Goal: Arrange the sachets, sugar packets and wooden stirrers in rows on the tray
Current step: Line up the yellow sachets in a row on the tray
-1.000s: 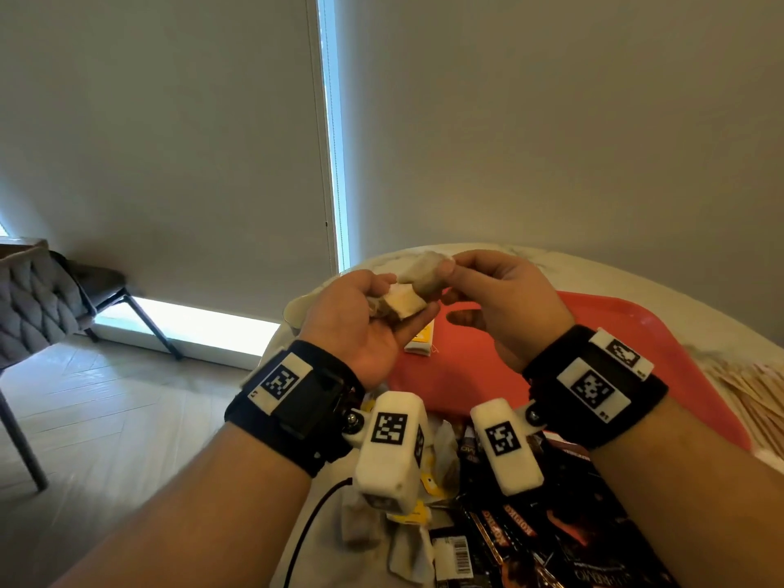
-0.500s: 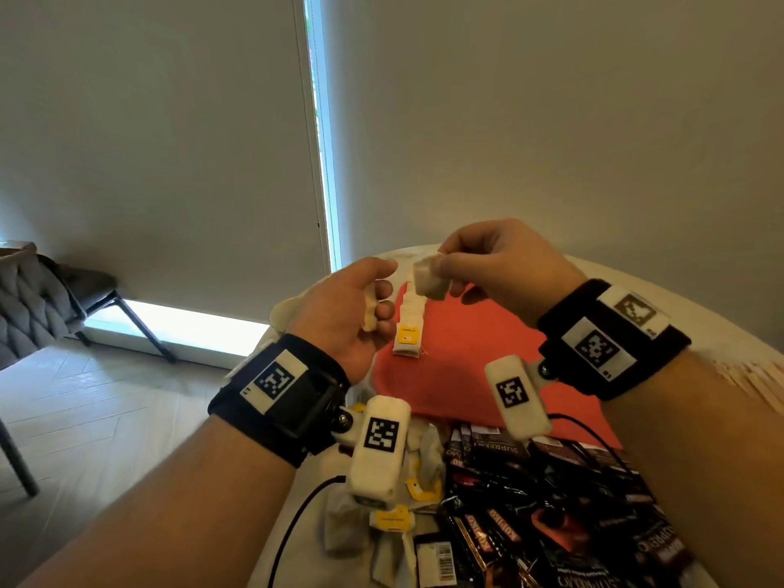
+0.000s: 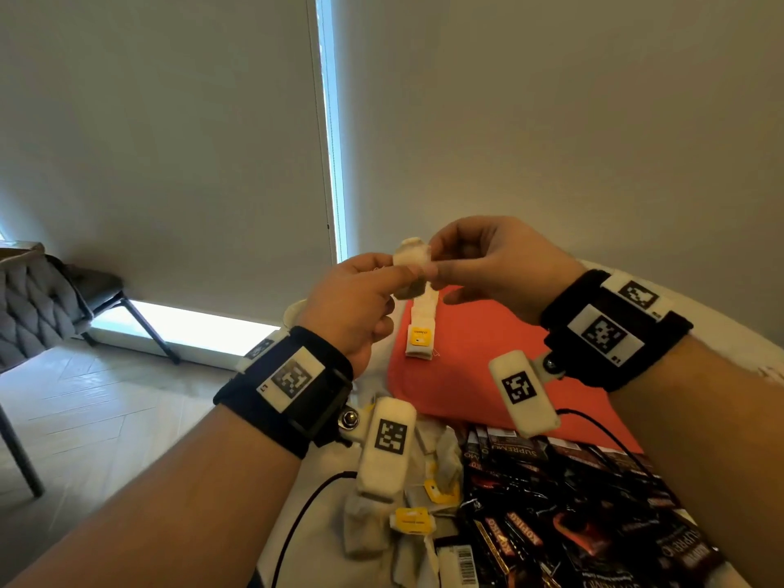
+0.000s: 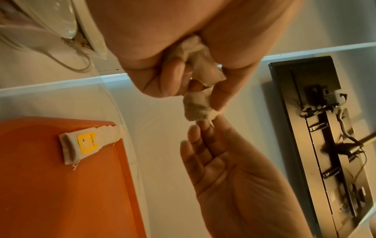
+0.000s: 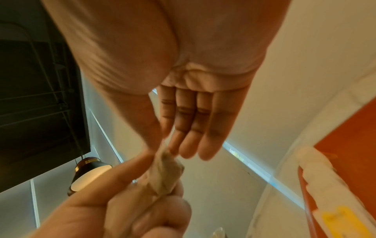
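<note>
Both hands are raised above the far left corner of the red tray (image 3: 488, 375). My left hand (image 3: 373, 290) grips a bunch of pale tea bag sachets (image 4: 195, 64) in curled fingers. My right hand (image 3: 462, 261) pinches one tea bag (image 3: 410, 254) between thumb and forefinger, its other fingers straight (image 5: 193, 125). That bag (image 5: 164, 175) touches the left hand's fingertips too. A short overlapping row of tea bags with a yellow tag (image 3: 420, 335) lies on the tray's left edge (image 4: 87, 141).
Loose tea bags with yellow tags (image 3: 407, 519) and a heap of dark coffee sachets (image 3: 572, 515) lie on the white table near me. A cable (image 3: 305, 511) runs off the table's left side. A grey chair (image 3: 38, 303) stands on the floor at left.
Half a second ago the hands were apart, each with a tea bag. They have now come together, slightly higher, and meet at one bag.
</note>
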